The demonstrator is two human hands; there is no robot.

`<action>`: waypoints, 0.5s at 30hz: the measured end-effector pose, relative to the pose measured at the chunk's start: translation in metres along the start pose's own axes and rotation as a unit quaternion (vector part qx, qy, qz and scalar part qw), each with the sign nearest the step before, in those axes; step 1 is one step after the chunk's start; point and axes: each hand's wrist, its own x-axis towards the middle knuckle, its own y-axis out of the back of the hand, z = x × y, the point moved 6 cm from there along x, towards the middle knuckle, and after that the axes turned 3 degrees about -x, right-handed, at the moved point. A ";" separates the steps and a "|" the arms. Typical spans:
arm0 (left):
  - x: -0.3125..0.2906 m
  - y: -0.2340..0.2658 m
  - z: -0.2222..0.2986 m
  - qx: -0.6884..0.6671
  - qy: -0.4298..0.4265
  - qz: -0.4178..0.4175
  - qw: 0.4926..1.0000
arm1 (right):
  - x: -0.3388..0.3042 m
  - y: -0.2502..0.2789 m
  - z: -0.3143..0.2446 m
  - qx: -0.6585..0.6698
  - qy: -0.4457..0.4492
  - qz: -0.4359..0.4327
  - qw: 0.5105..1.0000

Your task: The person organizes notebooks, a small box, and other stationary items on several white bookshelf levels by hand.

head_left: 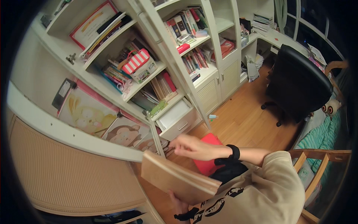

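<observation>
My left hand [178, 203] grips the lower edge of a wide, brown-covered book [175, 181], fingers partly hidden behind it. The book is tilted in front of my body, with its pale page edge facing up. Just above the book, my right hand [195, 147] reaches left with fingers stretched out and nothing visible in them. A black watch [235, 152] is on that wrist. Beyond the right hand stands a pulled-out white drawer [179, 125] with pale contents. Over the drawer, a shelf holds upright brown books [159, 89] and a green item [158, 108].
A red stool [209, 164] stands under my right forearm. Tall white bookshelves [209, 80] line the far side. At left is a ribbed beige panel [71, 164]. A black office chair [300, 80] stands at right, near a bed with a wooden rail [320, 175].
</observation>
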 end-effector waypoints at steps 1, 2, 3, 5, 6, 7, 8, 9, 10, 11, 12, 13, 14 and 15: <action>0.000 -0.005 0.007 -0.011 -0.039 0.013 0.999 | 0.000 0.030 -0.006 -0.097 -0.006 0.175 0.980; -0.002 -0.010 0.015 -0.023 -0.078 0.026 0.996 | 0.000 0.055 -0.008 -0.276 0.075 0.334 0.898; -0.009 -0.017 0.022 -0.007 -0.095 0.107 0.990 | 0.004 0.071 -0.006 -0.359 0.075 0.398 0.841; 0.012 -0.008 0.029 0.029 -0.131 0.049 0.990 | 0.009 0.103 0.015 -0.422 0.026 0.403 0.811; 0.029 0.012 0.023 0.046 -0.139 0.041 0.988 | 0.011 0.113 0.029 -0.450 0.004 0.404 0.797; 0.044 0.034 0.017 0.060 -0.149 0.038 0.986 | 0.011 0.118 0.033 -0.449 0.005 0.406 0.796; 0.054 0.039 0.009 -0.088 -0.111 -0.049 0.989 | 0.011 0.122 0.039 -0.460 -0.005 0.379 0.803; 0.054 0.034 0.010 -0.163 -0.096 -0.090 0.978 | 0.014 0.123 0.044 -0.469 -0.011 0.349 0.811; 0.055 0.028 0.010 -0.236 -0.077 -0.128 0.960 | 0.015 0.124 0.047 -0.467 -0.008 0.346 0.814; 0.047 -0.010 0.014 -0.273 -0.029 -0.273 0.922 | 0.012 0.130 0.049 -0.441 -0.001 0.370 0.818; 0.042 -0.013 0.011 -0.286 -0.005 -0.343 0.895 | 0.012 0.134 0.052 -0.415 0.005 0.392 0.821; 0.042 -0.005 0.004 -0.295 0.004 -0.379 0.877 | 0.014 0.137 0.056 -0.425 -0.004 0.410 0.807; 0.046 0.002 0.001 -0.301 0.005 -0.395 0.868 | 0.013 0.141 0.050 -0.419 0.005 0.419 0.805; 0.051 0.002 0.000 -0.295 0.005 -0.397 0.869 | 0.009 0.148 0.064 -0.423 -0.020 0.436 0.794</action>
